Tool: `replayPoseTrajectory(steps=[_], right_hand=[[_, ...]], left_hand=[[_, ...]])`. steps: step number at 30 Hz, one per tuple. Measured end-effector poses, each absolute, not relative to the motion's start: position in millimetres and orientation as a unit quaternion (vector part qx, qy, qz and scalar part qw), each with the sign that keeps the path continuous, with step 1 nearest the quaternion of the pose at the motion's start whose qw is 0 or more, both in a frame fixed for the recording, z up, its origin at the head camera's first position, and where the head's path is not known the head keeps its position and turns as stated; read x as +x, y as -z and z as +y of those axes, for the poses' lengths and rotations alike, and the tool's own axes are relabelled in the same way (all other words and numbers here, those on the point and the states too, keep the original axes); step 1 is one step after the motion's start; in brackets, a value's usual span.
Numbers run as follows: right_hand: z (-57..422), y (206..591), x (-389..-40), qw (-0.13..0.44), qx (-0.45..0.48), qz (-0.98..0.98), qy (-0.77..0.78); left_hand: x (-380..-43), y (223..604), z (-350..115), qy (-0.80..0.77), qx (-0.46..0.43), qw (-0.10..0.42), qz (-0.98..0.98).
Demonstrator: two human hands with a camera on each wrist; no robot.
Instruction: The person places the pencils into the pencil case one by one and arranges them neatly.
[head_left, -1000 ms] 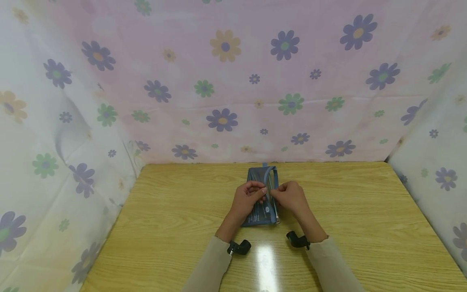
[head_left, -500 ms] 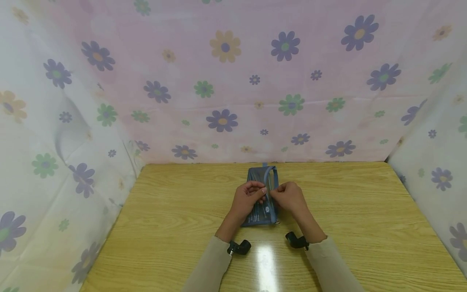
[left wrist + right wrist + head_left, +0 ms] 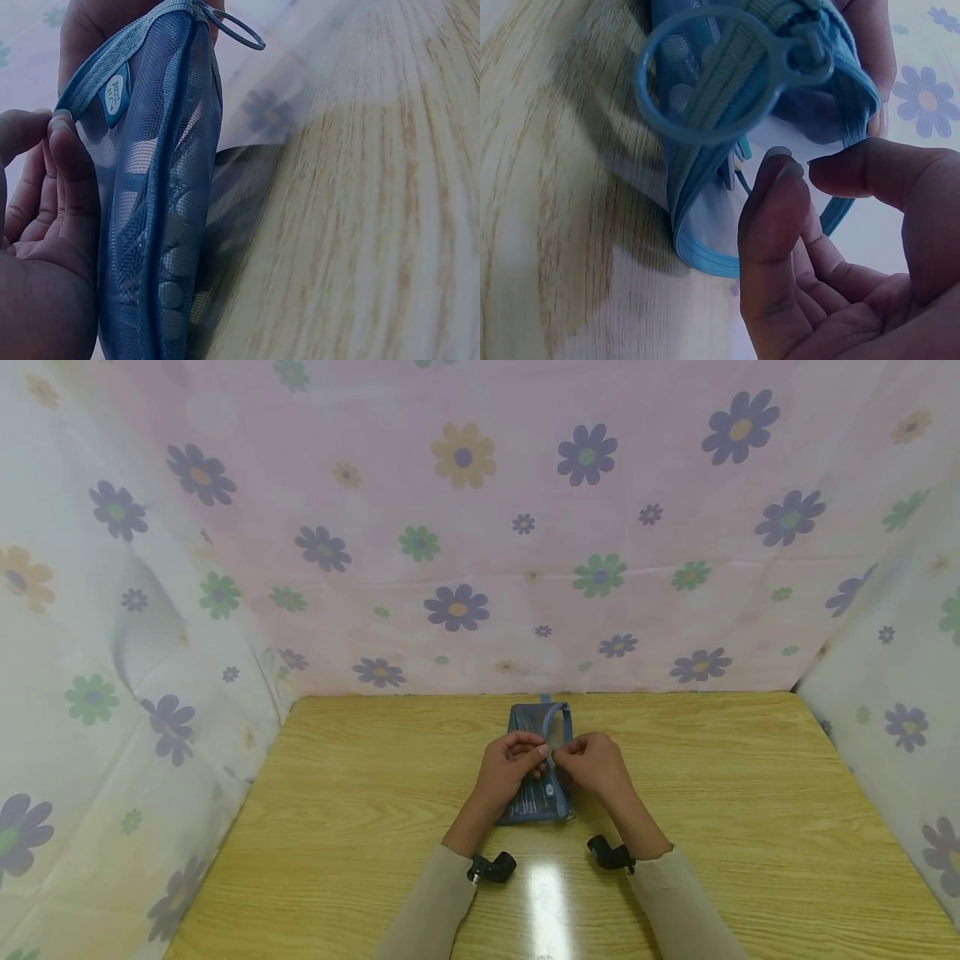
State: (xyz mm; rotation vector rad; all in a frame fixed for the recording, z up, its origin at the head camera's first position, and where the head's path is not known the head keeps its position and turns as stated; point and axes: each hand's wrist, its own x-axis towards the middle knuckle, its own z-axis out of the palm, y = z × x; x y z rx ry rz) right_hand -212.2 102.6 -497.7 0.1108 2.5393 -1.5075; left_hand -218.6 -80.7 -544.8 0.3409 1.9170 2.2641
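Observation:
A blue mesh zip pouch [image 3: 536,806] rests on the table with its zipper side parted, the gap toward the right. My left hand [image 3: 510,772] pinches the pouch's zipper edge between thumb and fingertip. My right hand [image 3: 596,764] is at the opening; in the right wrist view its thumb [image 3: 877,169] and bent fingers [image 3: 776,225] stand slightly apart, with nothing seen between them. A large blue ring pull [image 3: 649,90] hangs from the zipper. Through the mesh show pale rounded shapes [image 3: 172,266], and slim teal-tipped items [image 3: 742,150] lie inside.
The wood-grain table [image 3: 360,793] runs back to a flower-printed cloth [image 3: 510,527], which also hangs at both sides. A black wrist camera [image 3: 495,868] sits on the left sleeve and another [image 3: 609,853] on the right.
A slim rod along the pouch's right side, seen one second ago, no longer shows there. My right hand has shifted slightly left toward the opening; the left hand keeps its place.

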Motion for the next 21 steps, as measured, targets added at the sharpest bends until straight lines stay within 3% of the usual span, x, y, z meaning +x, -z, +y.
replayPoseTrajectory(steps=[21], right_hand=[[124.8, 504.6, -216.2, 0.052, 0.015, 0.879, 0.474]], left_hand=[[-218.2, 549.5, -79.6, -0.758, 0.122, 0.044, 0.639]])
